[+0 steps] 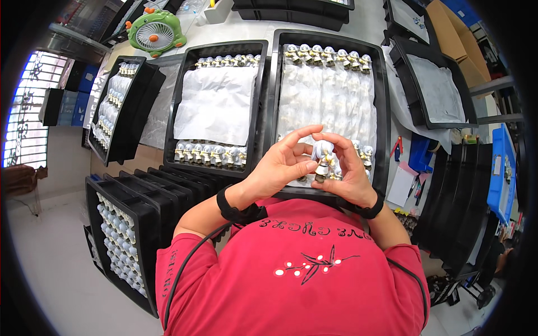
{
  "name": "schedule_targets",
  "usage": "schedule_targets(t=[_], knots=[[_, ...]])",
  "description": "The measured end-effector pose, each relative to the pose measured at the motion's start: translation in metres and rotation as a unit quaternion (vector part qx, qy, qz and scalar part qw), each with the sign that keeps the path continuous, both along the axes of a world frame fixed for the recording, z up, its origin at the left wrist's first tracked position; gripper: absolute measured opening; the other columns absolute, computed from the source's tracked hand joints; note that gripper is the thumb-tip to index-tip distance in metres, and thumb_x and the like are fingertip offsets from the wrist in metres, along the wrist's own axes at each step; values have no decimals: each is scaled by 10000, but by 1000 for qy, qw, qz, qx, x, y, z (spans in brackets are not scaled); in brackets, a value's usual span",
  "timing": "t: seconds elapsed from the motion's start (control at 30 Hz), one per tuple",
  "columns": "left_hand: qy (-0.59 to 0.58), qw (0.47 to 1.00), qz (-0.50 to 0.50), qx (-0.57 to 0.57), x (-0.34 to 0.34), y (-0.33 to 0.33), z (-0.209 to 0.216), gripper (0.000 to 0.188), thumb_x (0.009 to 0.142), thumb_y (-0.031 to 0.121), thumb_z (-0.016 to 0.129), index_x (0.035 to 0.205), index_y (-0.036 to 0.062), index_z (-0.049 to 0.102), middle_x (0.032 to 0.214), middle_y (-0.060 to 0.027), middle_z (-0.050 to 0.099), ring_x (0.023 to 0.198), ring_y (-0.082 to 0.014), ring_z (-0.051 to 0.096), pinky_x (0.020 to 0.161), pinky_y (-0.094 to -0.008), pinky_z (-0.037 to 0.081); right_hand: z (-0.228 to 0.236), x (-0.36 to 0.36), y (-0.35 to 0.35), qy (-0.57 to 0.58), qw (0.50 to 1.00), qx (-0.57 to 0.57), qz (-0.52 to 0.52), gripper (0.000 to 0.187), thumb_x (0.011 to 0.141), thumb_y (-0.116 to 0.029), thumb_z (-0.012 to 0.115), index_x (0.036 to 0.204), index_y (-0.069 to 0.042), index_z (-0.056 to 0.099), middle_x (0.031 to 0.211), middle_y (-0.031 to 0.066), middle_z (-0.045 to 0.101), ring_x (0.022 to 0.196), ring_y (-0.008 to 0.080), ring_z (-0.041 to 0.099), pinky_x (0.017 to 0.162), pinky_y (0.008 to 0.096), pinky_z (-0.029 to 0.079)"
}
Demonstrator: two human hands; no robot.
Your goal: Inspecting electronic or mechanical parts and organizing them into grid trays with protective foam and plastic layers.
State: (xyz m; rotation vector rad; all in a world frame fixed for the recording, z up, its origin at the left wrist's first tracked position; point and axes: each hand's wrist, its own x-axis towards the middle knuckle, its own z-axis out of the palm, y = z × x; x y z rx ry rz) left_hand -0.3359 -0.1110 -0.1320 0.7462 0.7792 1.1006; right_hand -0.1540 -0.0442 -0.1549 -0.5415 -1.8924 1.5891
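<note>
A small figurine (322, 159) with pale hair, white clothes and dark boots stands upright between my two hands. My left hand (280, 162) reaches in from its left, thumb against the figurine and forefinger raised above its head. On the other side my right hand (354, 171) curls around it, fingertips near the head and thumb by the boots. Both hands are over the near half of a black tray (383, 112). White tissue paper (325, 95) covers most of that tray, with figurines showing faintly beneath. Along its far end runs a row of similar figurines (328, 57).
Left of it stands another black tray (175, 112) with figurines and paper. A tilted tray (131, 112) and a green fan (156, 33) are farther left. Stacked trays (143, 224) rise at lower left. On the right are a paper-lined tray (437, 89), pens (417, 187) and a blue tray (500, 173).
</note>
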Motion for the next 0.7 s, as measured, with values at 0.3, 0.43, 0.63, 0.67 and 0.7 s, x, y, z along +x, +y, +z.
schedule_targets(t=[0.3,0.43,0.63,0.67,0.7], knots=[[18,1000,6,2,0,-1,3,630,858,38,575,1398,77,254,1166,-120,504,1029,-160,532,861,-273,452,4,-2,-2,-2,1000,22,-12,729,637,-69,776,1259,-83,395,1263,89,482,1192,224,440,993,354,334],[243,959,73,124,8,-3,3,635,850,29,582,1393,68,256,1197,-118,467,1025,-160,531,845,-275,459,5,-4,1,-46,982,168,-76,681,639,-94,761,1231,-75,424,1190,104,512,1112,260,481,945,371,360],[216,966,108,89,11,-1,-4,504,863,77,586,1311,54,356,1172,-104,488,938,-136,557,794,-272,477,17,-11,3,-81,945,299,-107,703,588,-100,762,1211,-77,438,1113,102,496,1038,289,474,892,397,352],[138,982,114,53,11,-2,-5,471,869,100,586,1291,54,380,1148,-101,509,910,-129,568,777,-272,482,19,-11,3,-86,945,294,-112,711,579,-100,768,1209,-76,439,1110,102,492,1035,292,472,893,398,353],[93,990,100,38,10,-1,-6,442,880,110,575,1278,51,391,1139,-94,520,902,-123,569,779,-270,479,20,-11,2,-90,946,289,-117,719,570,-101,774,1206,-75,440,1106,102,489,1033,296,470,895,400,354]])
